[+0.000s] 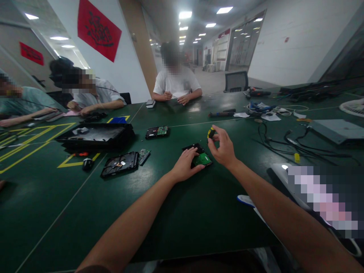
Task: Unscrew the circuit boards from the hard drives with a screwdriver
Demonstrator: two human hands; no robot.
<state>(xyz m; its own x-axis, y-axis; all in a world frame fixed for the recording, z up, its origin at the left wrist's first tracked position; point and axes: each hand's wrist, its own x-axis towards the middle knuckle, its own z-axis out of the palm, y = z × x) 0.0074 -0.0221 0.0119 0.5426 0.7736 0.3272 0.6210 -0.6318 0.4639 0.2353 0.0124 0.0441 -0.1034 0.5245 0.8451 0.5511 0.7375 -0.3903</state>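
Note:
In the middle of the table lies a hard drive (202, 159), its green circuit board facing up. My left hand (186, 165) rests over the left end of this drive, fingers across its top and thumb along the near edge, gripping it. Part of the drive is hidden under those fingers. Above the drive's right side, my right hand (223, 148) is closed in a pinch on a short yellow-and-black screwdriver handle (211, 132). Its shaft and tip are too small to make out.
Left of my hands lie a second hard drive (157, 132), an open black plastic casing (119, 165), a loose circuit board (144, 156) and a large black tray (96, 134). Cables (273, 142), a metal box (338, 131) and a laptop (287, 178) lie right. Several people sit around the table.

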